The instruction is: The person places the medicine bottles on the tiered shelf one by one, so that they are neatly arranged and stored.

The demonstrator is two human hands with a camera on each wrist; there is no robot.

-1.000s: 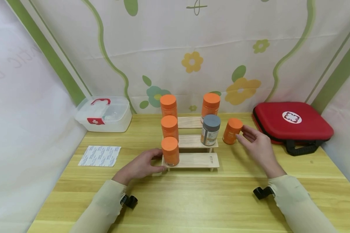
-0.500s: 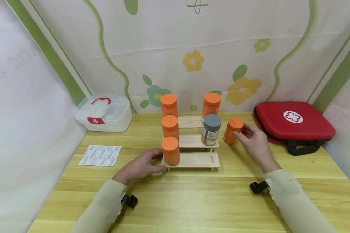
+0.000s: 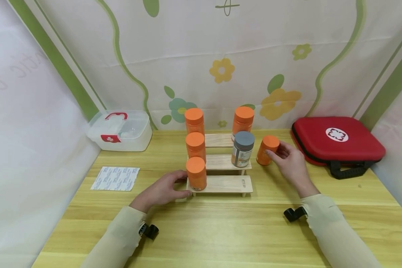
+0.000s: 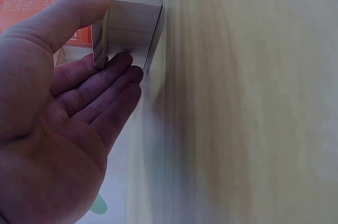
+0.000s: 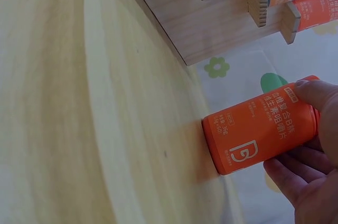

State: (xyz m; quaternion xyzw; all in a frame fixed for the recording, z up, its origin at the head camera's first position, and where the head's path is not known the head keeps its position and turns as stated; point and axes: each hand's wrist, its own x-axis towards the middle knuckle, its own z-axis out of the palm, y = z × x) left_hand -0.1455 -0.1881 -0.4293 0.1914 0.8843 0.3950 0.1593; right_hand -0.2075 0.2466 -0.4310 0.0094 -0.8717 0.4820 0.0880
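A three-step wooden rack (image 3: 224, 185) stands mid-table, with orange-lidded pill bottles down its left side. My left hand (image 3: 160, 190) holds the left end of its lowest step, thumb at the front and fingers behind. In the left wrist view the thumb and fingertips touch the rack's end, close to the front-left orange bottle (image 3: 197, 174). To the right of the rack, my right hand (image 3: 293, 165) grips another orange pill bottle (image 5: 261, 126) upright, thumb on one side and fingers on the other. Its printed label faces the right wrist camera. The base is right at the tabletop.
On the rack's right side are a grey-lidded bottle (image 3: 242, 149) and, behind it, an orange one (image 3: 243, 121). A clear first-aid box (image 3: 130, 136) and a blister pack (image 3: 115, 179) lie left. A red first-aid case (image 3: 338, 139) sits at the back right.
My right hand has moved slightly left and its thumb has come round further onto the front of the orange pill bottle. The bottle barely moves; the left hand stays on the rack.
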